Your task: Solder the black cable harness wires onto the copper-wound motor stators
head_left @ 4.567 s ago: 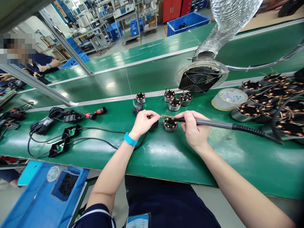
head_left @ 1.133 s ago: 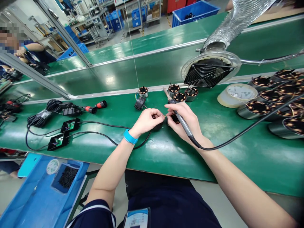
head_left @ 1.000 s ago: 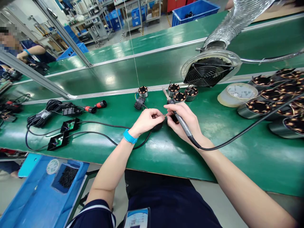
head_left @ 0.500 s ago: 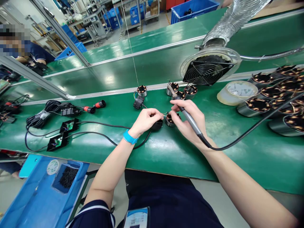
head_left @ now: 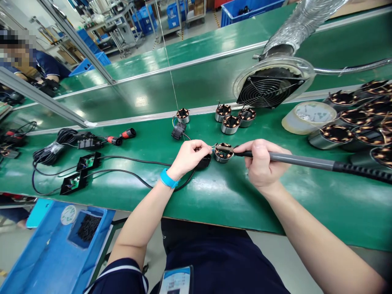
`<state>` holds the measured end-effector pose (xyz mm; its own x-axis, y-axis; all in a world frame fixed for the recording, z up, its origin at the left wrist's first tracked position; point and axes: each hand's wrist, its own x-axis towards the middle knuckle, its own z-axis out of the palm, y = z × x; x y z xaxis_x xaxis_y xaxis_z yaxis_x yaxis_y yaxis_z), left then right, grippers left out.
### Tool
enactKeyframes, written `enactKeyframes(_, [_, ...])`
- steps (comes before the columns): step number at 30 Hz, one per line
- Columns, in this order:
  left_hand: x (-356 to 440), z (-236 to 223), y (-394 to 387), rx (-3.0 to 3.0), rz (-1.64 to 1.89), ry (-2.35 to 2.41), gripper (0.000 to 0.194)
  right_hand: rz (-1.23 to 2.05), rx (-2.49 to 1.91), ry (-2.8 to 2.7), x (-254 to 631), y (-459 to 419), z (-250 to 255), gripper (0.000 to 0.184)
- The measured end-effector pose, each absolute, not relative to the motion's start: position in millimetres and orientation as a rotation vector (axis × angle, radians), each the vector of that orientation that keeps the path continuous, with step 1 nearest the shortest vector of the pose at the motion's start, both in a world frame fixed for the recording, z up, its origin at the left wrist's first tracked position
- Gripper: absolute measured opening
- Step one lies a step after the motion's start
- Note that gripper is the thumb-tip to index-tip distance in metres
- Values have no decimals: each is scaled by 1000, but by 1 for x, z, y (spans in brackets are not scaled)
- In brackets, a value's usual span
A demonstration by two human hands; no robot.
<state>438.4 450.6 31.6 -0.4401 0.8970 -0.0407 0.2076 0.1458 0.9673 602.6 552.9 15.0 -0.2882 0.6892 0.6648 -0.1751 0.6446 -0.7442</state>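
Observation:
My right hand (head_left: 265, 163) is closed round the grey handle of a soldering iron (head_left: 301, 160), held nearly level with its tip pointing left. The tip lies over a motor stator (head_left: 224, 155), a steel ring with copper windings standing on the green bench. My left hand (head_left: 192, 156) is closed just left of that stator, its thumb and fingertips pinching a thin wire (head_left: 212, 147) at the ring's edge. Under the left hand sits a black cable part (head_left: 203, 162), mostly covered by the fingers. Exactly where the iron's tip touches is too small to tell.
Behind stand several stators (head_left: 230, 124) and a black plug-like part (head_left: 178, 131). A fume fan (head_left: 260, 92) hangs at back right. More stators (head_left: 332, 136) and a tape roll (head_left: 309, 116) are right. Cables and open black boxes (head_left: 73, 182) lie left; another person sits far left.
My right hand has swung the soldering iron from pointing up and away to nearly level, bringing its tip onto the stator. The left hand has barely moved.

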Motion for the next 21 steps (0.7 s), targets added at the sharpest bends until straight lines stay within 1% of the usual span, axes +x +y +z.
enactKeyframes(9, [440, 32, 450, 1069, 1323, 1794, 21, 929, -421, -1674, 601, 552, 15, 44])
enactKeyframes(17, [440, 32, 450, 1083, 1307, 1801, 22, 959, -525, -1672, 601, 551, 17, 48])
enactKeyframes(21, [440, 33, 450, 1079, 1304, 1799, 22, 976, -550, -1614, 602, 550, 20, 48])
